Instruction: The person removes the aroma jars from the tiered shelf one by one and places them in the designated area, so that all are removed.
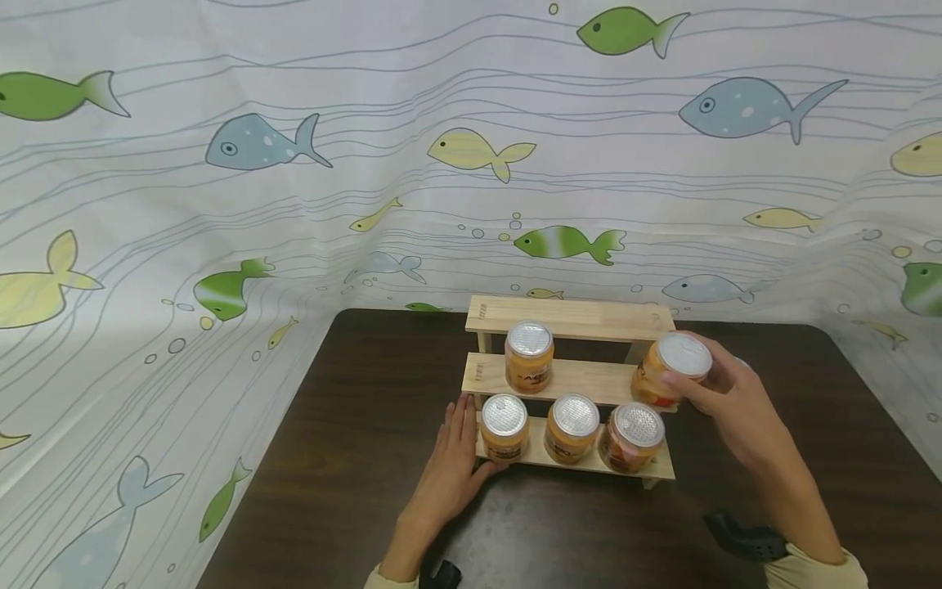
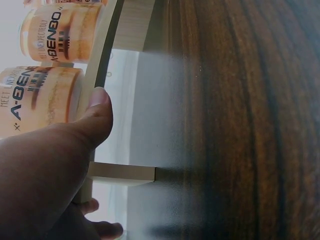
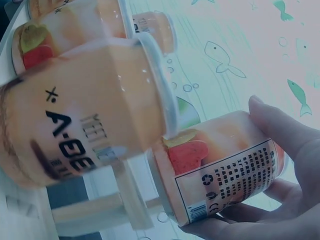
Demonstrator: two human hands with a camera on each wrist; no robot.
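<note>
My right hand (image 1: 736, 401) grips an orange jar (image 1: 653, 378) with a silvery lid, at the right end of the middle tier of a wooden shelf rack (image 1: 581, 317). In the right wrist view, thumb and fingers wrap that jar (image 3: 215, 170), its printed label facing the camera. The left hand (image 1: 447, 466) holds the rack's lower left corner; its thumb (image 2: 97, 112) presses on the bottom board's front edge, while other fingers reach past the end. On that bottom tier stand a left jar (image 1: 504, 429), a middle jar (image 1: 571, 429) and a right jar (image 1: 631, 439).
Another jar (image 1: 529, 357) stands toward the left of the middle tier. Behind my right hand, a further lid (image 1: 743, 362) is mostly hidden. The rack stands on a dark wooden table (image 1: 353, 442), with a fish-print sheet (image 1: 412, 74) behind and beside it.
</note>
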